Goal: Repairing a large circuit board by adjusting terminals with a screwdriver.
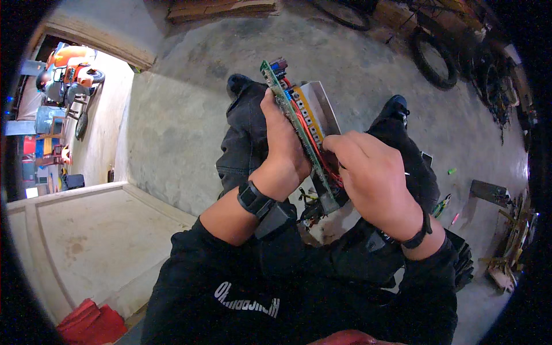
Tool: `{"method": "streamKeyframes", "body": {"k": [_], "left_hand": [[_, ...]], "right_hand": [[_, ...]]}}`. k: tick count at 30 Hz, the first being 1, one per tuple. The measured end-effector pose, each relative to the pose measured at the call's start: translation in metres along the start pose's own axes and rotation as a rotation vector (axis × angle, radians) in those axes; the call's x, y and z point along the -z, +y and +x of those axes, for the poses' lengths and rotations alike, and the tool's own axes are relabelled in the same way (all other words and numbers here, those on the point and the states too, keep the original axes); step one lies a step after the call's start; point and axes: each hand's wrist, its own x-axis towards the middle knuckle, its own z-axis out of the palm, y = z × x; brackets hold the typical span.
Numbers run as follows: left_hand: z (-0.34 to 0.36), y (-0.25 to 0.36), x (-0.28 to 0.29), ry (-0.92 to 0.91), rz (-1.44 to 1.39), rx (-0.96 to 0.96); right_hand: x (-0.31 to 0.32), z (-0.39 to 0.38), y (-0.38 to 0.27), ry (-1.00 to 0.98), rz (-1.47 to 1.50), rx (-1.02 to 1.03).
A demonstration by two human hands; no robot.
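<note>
A green circuit board point(276, 86) stands tilted on edge between my hands, above my lap. My left hand point(283, 144) is wrapped round its left side, the thumb up along the board. Fixed beside the board is a silver metal plate point(325, 106) with a yellow strip and a row of screwed-down parts. Red wires point(303, 119) run lengthwise between board and strip. My right hand point(371, 172) is closed against the lower right of this assembly, fingertips at the row of parts; whatever they pinch is hidden. Dark parts hang below the board's lower end.
Pliers with green handles point(441, 206) and a grey metal piece point(490, 192) lie on the concrete floor to the right. Tyres point(434, 60) rest at the far right. A pale wooden panel point(98, 236) and red cloth point(92, 323) are at left, near an open doorway.
</note>
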Motion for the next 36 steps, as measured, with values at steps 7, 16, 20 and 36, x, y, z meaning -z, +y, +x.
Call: {"method": "streamKeyframes", "body": {"k": [7, 16, 20, 36], "left_hand": [[-0.004, 0.001, -0.003, -0.028, 0.010, 0.022], [0.002, 0.005, 0.007, -0.040, -0.042, 0.024], [-0.001, 0.005, 0.003, 0.023, 0.055, -0.030], [0.018, -0.002, 0.013, -0.132, -0.043, 0.024]], "right_hand": [[-0.001, -0.003, 0.008, 0.028, 0.098, 0.021], [0.031, -0.002, 0.025, 0.903, 0.454, -0.184], [0.028, 0.003, 0.021, 1.001, 0.559, -0.018], [0.006, -0.007, 0.026, 0.500, 0.693, 0.264]]}}
